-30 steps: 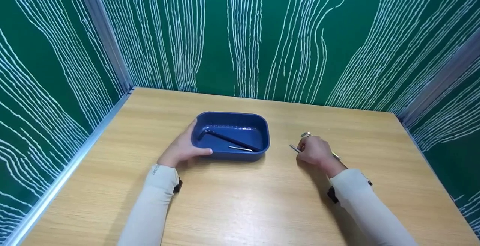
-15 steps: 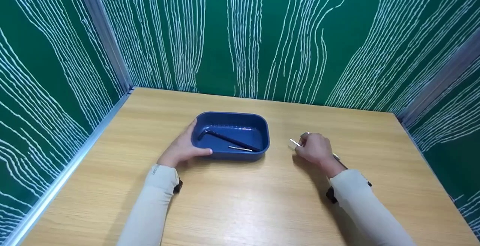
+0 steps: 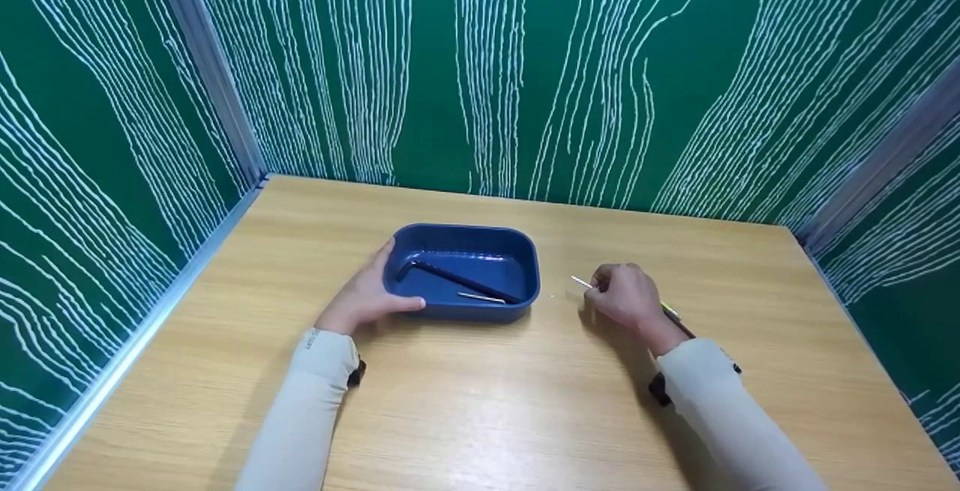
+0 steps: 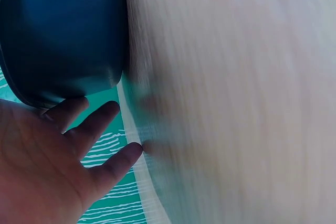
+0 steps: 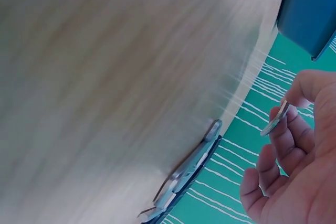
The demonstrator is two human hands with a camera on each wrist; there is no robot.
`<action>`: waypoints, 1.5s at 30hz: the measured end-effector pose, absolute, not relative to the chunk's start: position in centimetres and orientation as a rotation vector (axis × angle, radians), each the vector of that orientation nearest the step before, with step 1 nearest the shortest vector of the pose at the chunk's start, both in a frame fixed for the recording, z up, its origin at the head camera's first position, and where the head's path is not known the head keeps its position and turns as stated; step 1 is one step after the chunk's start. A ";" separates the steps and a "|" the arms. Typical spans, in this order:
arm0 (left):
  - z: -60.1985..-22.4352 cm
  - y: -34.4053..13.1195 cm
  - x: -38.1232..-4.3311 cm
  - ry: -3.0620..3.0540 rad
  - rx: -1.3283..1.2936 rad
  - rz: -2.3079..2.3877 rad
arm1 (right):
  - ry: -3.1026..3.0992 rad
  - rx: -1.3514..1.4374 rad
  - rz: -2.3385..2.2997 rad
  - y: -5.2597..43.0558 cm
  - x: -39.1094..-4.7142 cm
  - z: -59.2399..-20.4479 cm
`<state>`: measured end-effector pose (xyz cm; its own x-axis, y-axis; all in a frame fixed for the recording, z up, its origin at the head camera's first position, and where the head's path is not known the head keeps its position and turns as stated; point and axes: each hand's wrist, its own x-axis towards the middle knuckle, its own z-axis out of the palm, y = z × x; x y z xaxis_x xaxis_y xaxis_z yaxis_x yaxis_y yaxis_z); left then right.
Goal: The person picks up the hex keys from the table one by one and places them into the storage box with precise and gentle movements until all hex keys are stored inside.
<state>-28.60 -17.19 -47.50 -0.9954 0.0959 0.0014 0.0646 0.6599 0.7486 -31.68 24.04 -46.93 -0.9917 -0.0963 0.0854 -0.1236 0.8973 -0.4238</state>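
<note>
My left hand (image 3: 364, 296) holds the left end of a blue tray (image 3: 472, 313), thumb on the front wall and fingers along the side. In the left wrist view several fingers (image 4: 100, 121) stretch out beside it. Inside the tray lie a black L-shaped hex key (image 3: 461, 279) and a thin silver rod (image 3: 481, 297). Right of the tray, my right hand (image 3: 626, 300) pinches a slim silver metal piece (image 3: 582, 282) between thumb and fingertips, its tip pointing left towards the tray. The right wrist view shows its rounded end (image 5: 275, 119); the rest is hidden in the fingers.
Metal tools (image 5: 184, 174) lie on the wooden table (image 3: 465, 401) beneath and beyond my right hand, largely hidden by it in the head view. Green walls (image 3: 435, 64) with white wavy lines enclose the table at the back and sides.
My right hand has lifted the silver piece and shifted slightly left, swinging its tip up and towards the tray. The left hand and tray have stayed put.
</note>
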 end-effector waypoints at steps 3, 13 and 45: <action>-47.5 -17.2 -28.5 2.823 0.141 1.281 | -2.993 0.178 0.685 23.8 -31.7 -46.8; -47.6 -17.2 -28.7 2.825 0.203 1.316 | -2.929 0.275 0.721 23.0 -31.9 -46.3; -47.7 -17.2 -28.6 2.803 0.179 1.321 | -2.791 0.344 0.831 18.5 -32.6 -43.8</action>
